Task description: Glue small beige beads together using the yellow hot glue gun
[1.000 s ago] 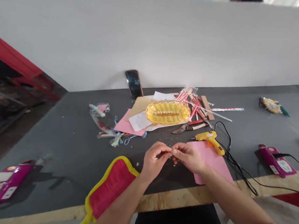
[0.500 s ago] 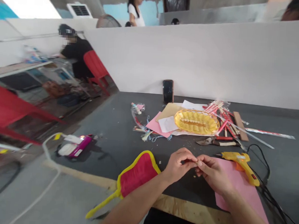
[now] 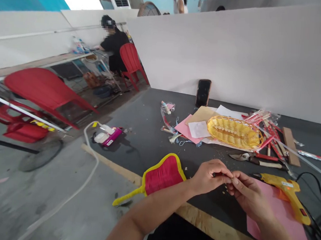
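Left hand (image 3: 210, 176) and right hand (image 3: 250, 193) in front of the yellow basket (image 3: 235, 133), pinched narrow, meeting tip to tip, anything held too small to tell; yellow glue gun (image 3: 294, 195) on pink paper (image 3: 290, 222), nearer and right of the basket

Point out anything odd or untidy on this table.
Small pale bits lie scattered on the dark table by the left hand, like loose scraps. The red fan-shaped piece has its yellow handle jutting past the wooden edge, where it could perhaps get knocked.
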{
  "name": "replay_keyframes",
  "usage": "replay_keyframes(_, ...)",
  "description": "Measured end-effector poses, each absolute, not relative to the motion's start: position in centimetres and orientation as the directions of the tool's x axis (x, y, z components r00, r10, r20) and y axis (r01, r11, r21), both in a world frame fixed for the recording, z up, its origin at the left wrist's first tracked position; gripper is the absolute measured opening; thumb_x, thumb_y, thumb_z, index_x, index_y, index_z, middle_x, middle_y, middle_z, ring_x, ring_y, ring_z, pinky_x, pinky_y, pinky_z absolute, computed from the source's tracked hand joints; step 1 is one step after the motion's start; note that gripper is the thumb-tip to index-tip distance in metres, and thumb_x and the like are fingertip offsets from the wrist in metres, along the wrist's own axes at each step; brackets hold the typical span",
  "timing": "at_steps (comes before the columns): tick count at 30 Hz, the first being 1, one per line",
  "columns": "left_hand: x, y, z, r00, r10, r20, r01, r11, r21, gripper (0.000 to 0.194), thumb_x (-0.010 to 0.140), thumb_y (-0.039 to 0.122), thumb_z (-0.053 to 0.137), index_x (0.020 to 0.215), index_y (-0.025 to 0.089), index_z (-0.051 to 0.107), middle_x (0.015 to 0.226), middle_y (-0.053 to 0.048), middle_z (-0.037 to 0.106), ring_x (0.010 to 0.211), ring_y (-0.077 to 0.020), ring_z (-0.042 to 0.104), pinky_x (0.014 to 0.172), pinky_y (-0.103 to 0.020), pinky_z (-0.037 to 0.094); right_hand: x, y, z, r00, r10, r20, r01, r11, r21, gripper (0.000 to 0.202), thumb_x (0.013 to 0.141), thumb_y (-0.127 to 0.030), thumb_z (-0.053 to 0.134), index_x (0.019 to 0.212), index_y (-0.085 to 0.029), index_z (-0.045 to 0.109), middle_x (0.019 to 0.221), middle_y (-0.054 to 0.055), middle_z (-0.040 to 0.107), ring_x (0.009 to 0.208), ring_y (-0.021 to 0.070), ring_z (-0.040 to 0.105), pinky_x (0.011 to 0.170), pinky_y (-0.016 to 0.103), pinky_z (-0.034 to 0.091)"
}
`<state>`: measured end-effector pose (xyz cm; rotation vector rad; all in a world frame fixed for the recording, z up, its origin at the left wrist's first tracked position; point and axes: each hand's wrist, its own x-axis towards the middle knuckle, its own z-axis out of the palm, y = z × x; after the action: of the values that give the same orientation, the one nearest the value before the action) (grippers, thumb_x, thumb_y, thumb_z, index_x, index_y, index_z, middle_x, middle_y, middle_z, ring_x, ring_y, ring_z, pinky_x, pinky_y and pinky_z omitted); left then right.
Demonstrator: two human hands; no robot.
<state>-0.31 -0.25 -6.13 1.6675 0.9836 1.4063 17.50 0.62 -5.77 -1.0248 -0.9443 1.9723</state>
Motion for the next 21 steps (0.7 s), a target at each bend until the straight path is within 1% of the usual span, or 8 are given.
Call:
replay_keyframes(3,-0.4,-0.3,-5.9,0.107,0.916,0.387,0.103,-0.398,0.912,0.01,0.085,0.03,0.076,0.089,0.021,0.078,0.086,-0.007,0.076,0.081,-0.0177,0.07,0.078,-0.029,0.056,17.5,0.6,-5.7,-0.432,0.83,-0.353,-0.26,-0.49,-0.832,0.033,0.067,-0.044,0.091,0.078,-0.019,0.074,0.068,0.002,0.063,0.059,0.0117,0.056,0.056,0.024,0.047)
replay_keyframes(7,-0.5,-0.3,-5.2,0.148,0.933,0.327,0.109,-0.344,0.933,0.011,0.086,0.029,0.075,0.093,0.022,0.079,0.09,-0.008,0.076,0.082,-0.0188,0.07,0.079,-0.031,0.055,17.3,0.7,-5.5,-0.417,0.84,-0.348,-0.27,-0.48,-0.835,0.034,0.067,-0.045,0.091,0.078,-0.019,0.073,0.068,0.002,0.062,0.059,0.0122,0.055,0.055,0.025,0.047)
replay_keyframes(10,-0.5,-0.3,-4.7,0.137,0.947,0.291,0.096,-0.305,0.948,0.01,0.086,0.029,0.074,0.09,0.022,0.079,0.088,-0.008,0.075,0.082,-0.0189,0.068,0.077,-0.031,0.054,17.1,0.8,-5.4,-0.434,0.845,-0.313,-0.257,-0.449,-0.856,0.037,0.07,-0.05,0.088,0.076,-0.018,0.07,0.065,0.001,0.06,0.059,0.0116,0.054,0.055,0.025,0.046)
replay_keyframes(13,-0.6,-0.1,-4.5,0.1,0.968,0.229,0.05,-0.235,0.971,0.008,0.084,0.029,0.075,0.084,0.021,0.078,0.084,-0.006,0.073,0.08,-0.018,0.066,0.077,-0.03,0.052,17.0,1.0,-5.4,-0.445,0.861,-0.248,-0.254,-0.387,-0.886,0.042,0.073,-0.057,0.084,0.08,-0.019,0.067,0.064,-0.001,0.058,0.058,0.0108,0.054,0.056,0.025,0.047)
replay_keyframes(15,-0.7,0.2,-4.6,0.089,0.988,0.128,-0.031,-0.126,0.992,0.013,0.081,0.032,0.077,0.083,0.019,0.078,0.084,-0.005,0.072,0.079,-0.0175,0.065,0.075,-0.029,0.051,17.1,1.1,-5.4,-0.373,0.914,-0.158,-0.208,-0.248,-0.946,0.04,0.079,-0.057,0.078,0.09,-0.02,0.067,0.07,-0.001,0.06,0.059,0.0109,0.055,0.057,0.026,0.049)
replay_keyframes(17,-0.8,0.4,-4.8,0.108,0.994,0.009,-0.141,0.006,0.99,0.021,0.077,0.038,0.081,0.083,0.018,0.077,0.082,-0.004,0.07,0.073,-0.0155,0.062,0.068,-0.027,0.049,17.2,1.2,-5.4,-0.256,0.967,-0.01,-0.093,-0.034,-0.995,0.034,0.084,-0.052,0.075,0.1,-0.022,0.067,0.08,0.0,0.064,0.065,0.012,0.058,0.062,0.027,0.051)
replay_keyframes(19,-0.8,0.6,-5.0,0.152,0.985,-0.084,-0.222,0.117,0.968,0.028,0.073,0.042,0.084,0.083,0.017,0.077,0.076,-0.003,0.069,0.068,-0.0131,0.058,0.064,-0.025,0.047,17.3,1.2,-5.3,-0.191,0.966,0.177,0.052,0.19,-0.98,0.025,0.088,-0.043,0.072,0.103,-0.024,0.066,0.088,0.002,0.066,0.073,0.0136,0.06,0.066,0.028,0.052)
replay_keyframes(21,-0.8,0.7,-5.2,0.188,0.972,-0.14,-0.27,0.189,0.944,0.031,0.07,0.044,0.087,0.081,0.016,0.078,0.072,-0.002,0.067,0.064,-0.0112,0.054,0.062,-0.025,0.044,17.4,1.2,-5.2,-0.224,0.914,0.339,0.15,0.376,-0.915,0.016,0.093,-0.036,0.068,0.104,-0.024,0.068,0.092,0.005,0.068,0.08,0.0159,0.062,0.069,0.03,0.054)
